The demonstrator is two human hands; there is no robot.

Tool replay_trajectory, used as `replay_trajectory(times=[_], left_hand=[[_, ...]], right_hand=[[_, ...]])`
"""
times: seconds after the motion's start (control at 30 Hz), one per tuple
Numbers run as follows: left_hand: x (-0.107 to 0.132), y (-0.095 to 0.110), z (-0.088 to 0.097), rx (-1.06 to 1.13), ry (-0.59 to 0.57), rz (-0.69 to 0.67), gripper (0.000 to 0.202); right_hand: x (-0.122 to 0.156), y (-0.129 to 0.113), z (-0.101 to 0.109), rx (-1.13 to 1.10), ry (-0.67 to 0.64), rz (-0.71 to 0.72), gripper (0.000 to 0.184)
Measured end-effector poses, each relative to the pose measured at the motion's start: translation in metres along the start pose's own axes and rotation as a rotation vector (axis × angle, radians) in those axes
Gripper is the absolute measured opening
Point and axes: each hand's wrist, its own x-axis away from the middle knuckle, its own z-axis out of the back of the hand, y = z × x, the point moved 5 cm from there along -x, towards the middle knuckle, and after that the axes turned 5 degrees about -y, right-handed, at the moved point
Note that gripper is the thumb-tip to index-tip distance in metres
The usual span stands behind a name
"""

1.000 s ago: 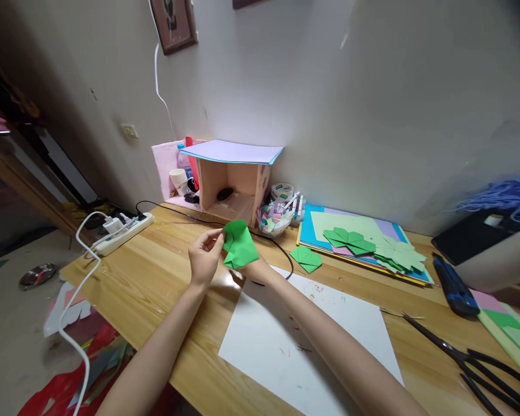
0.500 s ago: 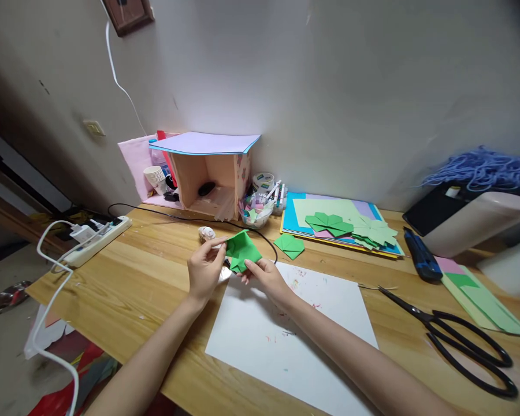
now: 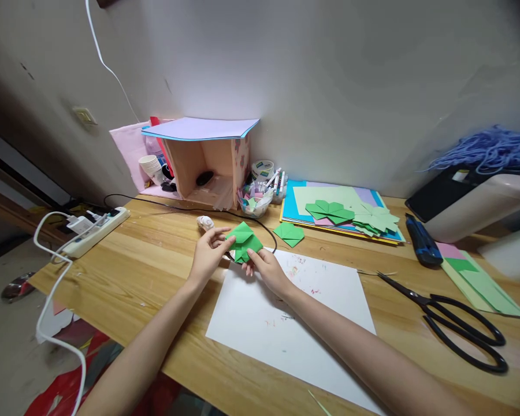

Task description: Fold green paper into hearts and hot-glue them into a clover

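Note:
A folded piece of green paper point(image 3: 244, 240) is held up between both hands, over the far left corner of a white sheet point(image 3: 286, 335) marked with coloured specks. My left hand point(image 3: 208, 254) pinches its left edge between thumb and fingers. At its lower right, my right hand point(image 3: 266, 267) grips it with the thumb on top and the fingers curled beneath. Another folded green paper point(image 3: 289, 233) lies on the table just right of the held one. Beyond it, dark green folded paper petals point(image 3: 329, 211) and a light green paper flower point(image 3: 375, 217) rest on stacked coloured sheets.
Black-handled scissors point(image 3: 444, 318) lie at right, near a blue utility knife point(image 3: 422, 240) and paper strips point(image 3: 485, 286). At the back stand a cardboard box point(image 3: 238, 173) with a lilac top and a clear bowl point(image 3: 255, 202) of scraps. A power strip point(image 3: 97, 231) sits at the left edge.
The green paper has been flattened and turned to face up more, with a fold now across its upper part. My left fingers have shifted along its left edge. The view has tilted slightly down.

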Motion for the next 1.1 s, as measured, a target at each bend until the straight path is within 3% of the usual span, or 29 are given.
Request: replay_trajectory(times=[0.2,0.9,1.1], left_hand=[[0.003,-0.006,-0.011,0.015,-0.143,0.089,0.032],[0.005,-0.001,-0.011,0.031,-0.172,0.108,0.03],[0.006,0.004,-0.012,0.04,-0.205,0.148,0.029]], right_hand=[[0.002,-0.001,-0.001,0.057,-0.017,-0.001,0.036],[0.001,0.001,0.0,0.033,-0.039,-0.014,0.036],[0.004,-0.006,0.006,0.15,0.059,0.048,0.032]])
